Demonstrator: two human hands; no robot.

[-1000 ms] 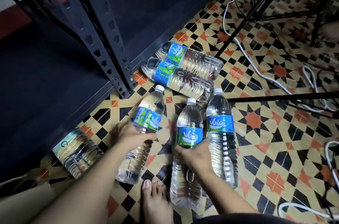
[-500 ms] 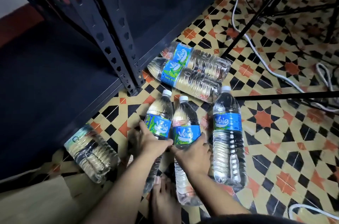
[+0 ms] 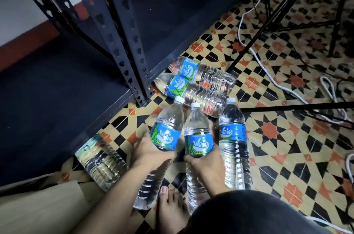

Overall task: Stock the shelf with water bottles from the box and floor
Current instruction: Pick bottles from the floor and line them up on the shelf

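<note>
My left hand [image 3: 148, 154] grips a clear water bottle with a blue label [image 3: 166, 134] around its middle, cap pointing away from me. My right hand [image 3: 206, 162] grips a second bottle [image 3: 198, 138] just beside it. A third bottle [image 3: 234, 145] stands on the tiled floor to the right, untouched. Two more bottles [image 3: 203, 74] [image 3: 193, 93] lie on their sides by the foot of the dark metal shelf [image 3: 57, 84]. Another bottle [image 3: 101, 161] lies at the shelf's front edge on the left.
The shelf's perforated upright post [image 3: 122, 47] stands just ahead of the bottles. A cardboard flap [image 3: 38, 207] is at lower left. My bare foot [image 3: 170, 208] is between the held bottles. White cables [image 3: 268, 72] and black stand legs [image 3: 295, 106] cross the floor on the right.
Both hands have brought their bottles together side by side and raised them off the floor towards me. The view has tilted up and moved closer to the shelf.
</note>
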